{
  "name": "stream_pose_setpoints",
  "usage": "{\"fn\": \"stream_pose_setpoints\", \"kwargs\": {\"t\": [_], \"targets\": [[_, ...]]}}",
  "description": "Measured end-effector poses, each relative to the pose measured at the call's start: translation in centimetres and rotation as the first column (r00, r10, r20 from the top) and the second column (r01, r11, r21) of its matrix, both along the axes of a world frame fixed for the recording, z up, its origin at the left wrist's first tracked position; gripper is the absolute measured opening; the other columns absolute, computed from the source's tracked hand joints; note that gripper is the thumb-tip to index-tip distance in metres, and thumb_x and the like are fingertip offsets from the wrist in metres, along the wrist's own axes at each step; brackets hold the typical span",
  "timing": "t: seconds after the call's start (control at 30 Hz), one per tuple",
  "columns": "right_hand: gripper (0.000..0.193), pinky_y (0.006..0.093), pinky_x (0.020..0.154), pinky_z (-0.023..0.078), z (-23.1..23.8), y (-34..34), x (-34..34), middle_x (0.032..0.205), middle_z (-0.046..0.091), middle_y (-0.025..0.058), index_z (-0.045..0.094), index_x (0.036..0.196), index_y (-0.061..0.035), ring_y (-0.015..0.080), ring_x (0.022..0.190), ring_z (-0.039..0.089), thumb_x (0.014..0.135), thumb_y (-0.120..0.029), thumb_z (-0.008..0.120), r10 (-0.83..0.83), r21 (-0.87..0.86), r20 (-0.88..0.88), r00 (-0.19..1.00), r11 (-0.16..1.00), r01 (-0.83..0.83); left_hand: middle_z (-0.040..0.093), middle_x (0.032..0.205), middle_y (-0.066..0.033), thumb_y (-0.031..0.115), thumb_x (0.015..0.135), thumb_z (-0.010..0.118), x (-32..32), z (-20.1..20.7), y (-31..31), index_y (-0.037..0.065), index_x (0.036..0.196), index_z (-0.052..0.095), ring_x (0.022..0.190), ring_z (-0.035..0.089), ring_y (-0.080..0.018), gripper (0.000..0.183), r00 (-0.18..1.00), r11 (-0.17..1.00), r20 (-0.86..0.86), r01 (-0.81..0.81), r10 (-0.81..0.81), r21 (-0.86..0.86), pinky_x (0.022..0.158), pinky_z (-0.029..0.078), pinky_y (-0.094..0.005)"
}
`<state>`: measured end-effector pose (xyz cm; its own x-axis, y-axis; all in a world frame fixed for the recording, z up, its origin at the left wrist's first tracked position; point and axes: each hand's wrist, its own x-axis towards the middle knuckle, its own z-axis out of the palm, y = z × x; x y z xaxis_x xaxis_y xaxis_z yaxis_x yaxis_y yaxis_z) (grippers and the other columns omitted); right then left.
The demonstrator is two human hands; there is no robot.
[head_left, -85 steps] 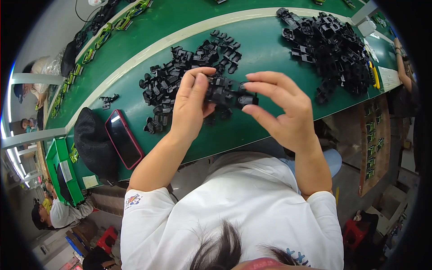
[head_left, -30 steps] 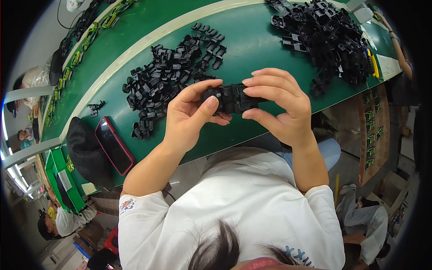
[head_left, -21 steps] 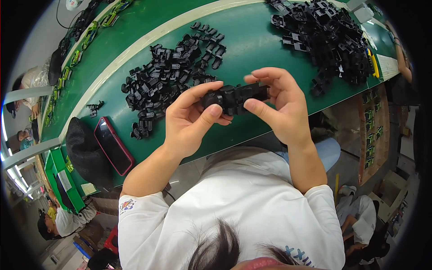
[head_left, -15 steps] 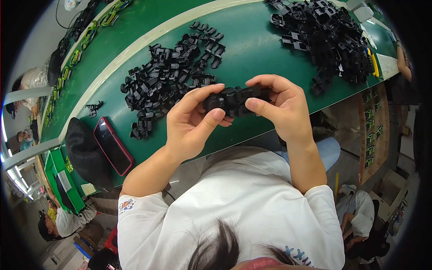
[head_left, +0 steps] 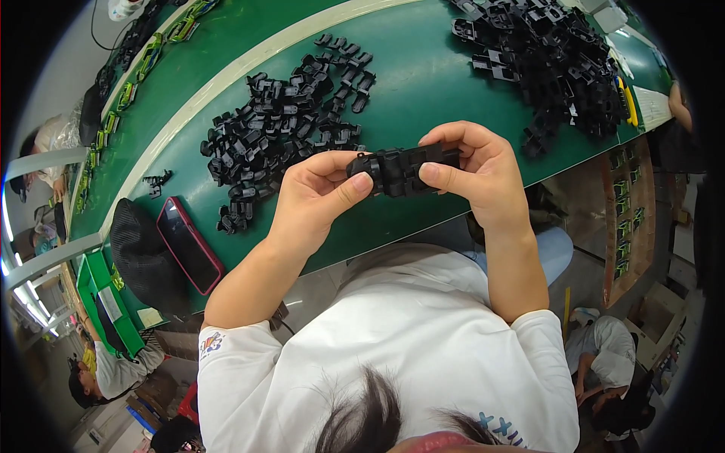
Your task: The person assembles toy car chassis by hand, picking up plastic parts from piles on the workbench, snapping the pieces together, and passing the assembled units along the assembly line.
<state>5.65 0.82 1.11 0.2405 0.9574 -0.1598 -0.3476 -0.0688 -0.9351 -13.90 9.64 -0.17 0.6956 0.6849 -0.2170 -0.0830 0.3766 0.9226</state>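
Observation:
A black plastic part (head_left: 399, 167) is held level between my hands, over the near edge of the green table. My left hand (head_left: 321, 189) is closed on its left end, thumb in front and fingers behind. My right hand (head_left: 479, 170) grips the right end, the thumb pressed on its near face. Whether it is one piece or two joined pieces I cannot tell. Beyond my left hand spreads a pile of small black plastic parts (head_left: 268, 121). At the far right lies a heap of larger black plastic parts (head_left: 555, 64).
On the left lie a phone (head_left: 189, 245) in a red case, a black mesh cap-like thing (head_left: 143, 249) and a green bin (head_left: 102, 294). Yellow-handled tool (head_left: 628, 103) rests beside the right heap. Green-and-black pieces (head_left: 623, 219) sit in a brown tray at right. People work around.
My left fingers have closed in around the part's left end, and the part sits slightly further right and more level. My right hand has shifted slightly to the right.

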Motion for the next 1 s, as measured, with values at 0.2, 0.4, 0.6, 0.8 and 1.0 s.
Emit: {"fn": "stream_pose_setpoints", "kwargs": {"t": [0.2, 0.4, 0.6, 0.8, 1.0], "targets": [[0.027, 0.0189, 0.062, 0.05, 0.0, 0.0, 0.3, 0.082, 0.062, 0.0048, 0.061, 0.094, 0.0008, 0.0075, 0.07, 0.058, 0.07, -0.002, 0.073, 0.027, -0.022, -0.052, 0.998, 0.999, -0.029, 0.063, 0.098, -0.0109, 0.011, 0.082, 0.065, 0.0, 0.2, 0.0, -0.004, 0.107, 0.058, 0.087, 0.061, -0.0156, 0.031, 0.997, 0.993, 0.078, 0.036, -0.027, -0.11, 0.081, 0.051, -0.0307], [0.03, 0.0202, 0.062, 0.049, -0.2, -0.3, 0.0, 0.086, 0.06, 0.0053, 0.059, 0.099, 0.0008, 0.0091, 0.074, 0.057, 0.071, -0.004, 0.072, 0.027, -0.012, 0.022, 0.999, 1.0, -0.027, 0.064, 0.095, -0.0103, 0.011, 0.082, 0.066, 0.1, 0.3, -0.2, -0.004, 0.105, 0.059, 0.082, 0.061, -0.0142, 0.028, 0.996, 0.998, 0.089, -0.001, 0.007, -0.069, 0.077, 0.052, -0.0288], [0.031, 0.0208, 0.06, 0.048, 0.4, -0.3, -0.1, 0.086, 0.06, 0.0043, 0.055, 0.11, 0.0022, 0.0089, 0.071, 0.058, 0.085, -0.015, 0.061, -0.01, -0.076, -0.016, 1.0, 0.997, 0.009, 0.063, 0.092, -0.0111, 0.011, 0.083, 0.064, 0.1, 0.5, 0.2, -0.006, 0.103, 0.058, 0.079, 0.062, -0.0153, 0.028, 0.997, 0.996, 0.048, -0.049, 0.053, -0.08, 0.071, 0.054, -0.0293], [0.029, 0.0201, 0.057, 0.046, 0.3, 0.0, 0.0, 0.082, 0.063, 0.0054, 0.056, 0.109, 0.0016, 0.0083, 0.067, 0.058, 0.085, -0.015, 0.062, -0.022, -0.016, -0.035, 0.999, 1.0, 0.022, 0.063, 0.092, -0.0108, 0.013, 0.084, 0.063, -0.1, 1.2, 0.4, -0.005, 0.104, 0.058, 0.077, 0.061, -0.0146, 0.027, 0.993, 0.989, 0.027, -0.113, 0.116, -0.093, 0.07, 0.054, -0.0295], [0.027, 0.0198, 0.06, 0.045, -1.1, 0.3, 1.0, 0.085, 0.062, 0.0055, 0.054, 0.106, 0.0014, 0.0099, 0.069, 0.058, 0.086, -0.015, 0.061, -0.211, 0.043, 0.12, 0.97, 0.977, 0.207, 0.061, 0.096, -0.0129, 0.014, 0.09, 0.052, -0.4, 3.7, 2.8, -0.002, 0.115, 0.049, 0.074, 0.065, -0.0209, 0.03, 0.97, 0.97, 0.033, -0.241, 0.243, -0.041, 0.059, 0.053, -0.0243]]}}
